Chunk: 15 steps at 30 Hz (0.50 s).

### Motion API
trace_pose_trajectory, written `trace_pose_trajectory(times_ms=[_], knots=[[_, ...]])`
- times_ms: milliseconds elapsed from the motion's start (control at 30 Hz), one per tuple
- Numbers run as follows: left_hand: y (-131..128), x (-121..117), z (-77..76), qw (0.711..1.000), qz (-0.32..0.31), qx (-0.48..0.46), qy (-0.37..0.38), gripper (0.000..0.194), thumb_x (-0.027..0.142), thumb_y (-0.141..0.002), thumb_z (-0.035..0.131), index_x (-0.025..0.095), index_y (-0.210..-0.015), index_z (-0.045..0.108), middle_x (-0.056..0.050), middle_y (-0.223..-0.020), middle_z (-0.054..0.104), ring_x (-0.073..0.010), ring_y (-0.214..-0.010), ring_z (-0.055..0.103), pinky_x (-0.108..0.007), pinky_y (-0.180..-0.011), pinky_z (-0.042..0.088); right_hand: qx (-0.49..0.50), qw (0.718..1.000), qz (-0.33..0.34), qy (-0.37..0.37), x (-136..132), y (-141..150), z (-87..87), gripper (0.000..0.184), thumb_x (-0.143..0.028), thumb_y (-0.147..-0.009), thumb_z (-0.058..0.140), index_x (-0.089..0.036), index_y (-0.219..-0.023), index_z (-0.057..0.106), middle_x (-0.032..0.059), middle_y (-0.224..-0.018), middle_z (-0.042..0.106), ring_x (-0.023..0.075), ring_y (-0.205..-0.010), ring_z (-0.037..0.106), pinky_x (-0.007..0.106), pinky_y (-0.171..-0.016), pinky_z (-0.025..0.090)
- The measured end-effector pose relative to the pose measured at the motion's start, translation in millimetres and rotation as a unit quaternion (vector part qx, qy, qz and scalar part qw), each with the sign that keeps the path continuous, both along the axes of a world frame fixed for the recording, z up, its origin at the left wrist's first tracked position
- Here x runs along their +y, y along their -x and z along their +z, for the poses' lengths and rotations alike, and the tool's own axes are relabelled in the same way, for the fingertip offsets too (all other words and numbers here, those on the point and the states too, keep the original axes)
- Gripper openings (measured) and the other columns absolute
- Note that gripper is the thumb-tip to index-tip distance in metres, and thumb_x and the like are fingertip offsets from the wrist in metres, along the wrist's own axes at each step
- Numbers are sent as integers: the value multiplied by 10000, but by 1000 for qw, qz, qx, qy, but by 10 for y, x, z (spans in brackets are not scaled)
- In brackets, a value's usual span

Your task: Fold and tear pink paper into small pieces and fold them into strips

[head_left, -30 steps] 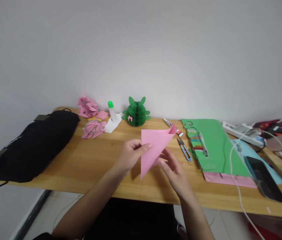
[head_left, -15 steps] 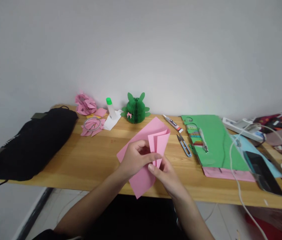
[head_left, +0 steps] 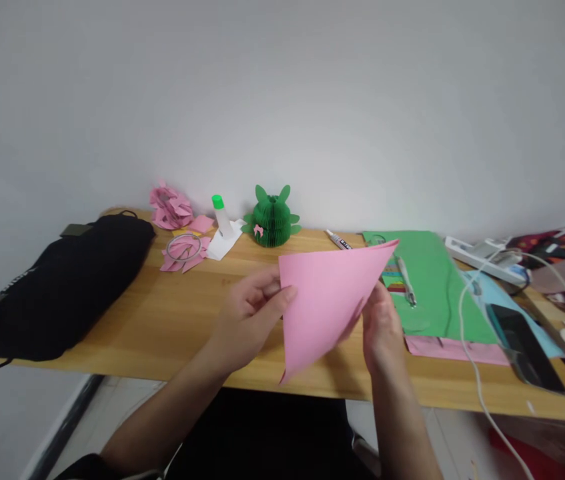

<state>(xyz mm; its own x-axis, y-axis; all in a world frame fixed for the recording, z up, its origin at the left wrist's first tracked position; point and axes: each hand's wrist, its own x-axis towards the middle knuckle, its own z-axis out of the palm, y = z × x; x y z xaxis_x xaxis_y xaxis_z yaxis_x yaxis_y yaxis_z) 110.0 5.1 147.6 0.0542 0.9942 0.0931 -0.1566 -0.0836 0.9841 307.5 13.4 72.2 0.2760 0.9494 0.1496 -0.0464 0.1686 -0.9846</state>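
Both hands hold a pink paper sheet [head_left: 327, 303] up above the wooden table [head_left: 172, 320], spread wide and tilted toward me. My left hand [head_left: 247, 317] pinches its left edge between thumb and fingers. My right hand [head_left: 383, 330] grips the right side from behind, its fingers partly hidden by the sheet. The sheet's upper right corner points toward the green paper sheets [head_left: 437, 280].
A black bag [head_left: 57, 283] lies at the left. At the back stand pink paper scraps [head_left: 175, 220], a glue bottle [head_left: 221, 213] and a green paper figure [head_left: 272, 217]. A glue tube [head_left: 337, 240], a phone [head_left: 525, 337], white cables [head_left: 467, 320] and a power strip [head_left: 482, 257] lie at the right.
The pink sheet was folded low between my hands half a second ago; now it is opened out and raised, and my right hand has moved right to its far side.
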Motion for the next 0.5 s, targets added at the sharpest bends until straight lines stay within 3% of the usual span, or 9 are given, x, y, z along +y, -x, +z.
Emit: trace_pose_trajectory(times_ms=[100,167,500], knots=[[28,1,16,1000,-11,-3,-3,235,286,-799,626,202,-1006,701,-45,-855,740,-179,-736,673,-280,-663,539,24,998,-39,44,-77,-87,31,338,-482,-675,744,-218,-878,686,59,-892,725,193,-814,647,321,-757,498],[34,1,19,1000,-9,-1,-3,243,272,-814,609,203,-1031,694,-44,-874,742,-178,-739,676,-279,-671,539,27,997,-47,49,-134,-106,38,276,-448,-649,771,-208,-759,690,36,-746,715,154,-661,616,285,-660,489],[37,21,5,996,21,80,-41,234,258,-855,549,209,-1027,700,-41,-903,733,-198,-826,665,-278,-718,526,25,995,-86,45,-201,-103,103,272,-440,-606,794,-199,-687,697,37,-656,697,137,-570,585,267,-569,477]])
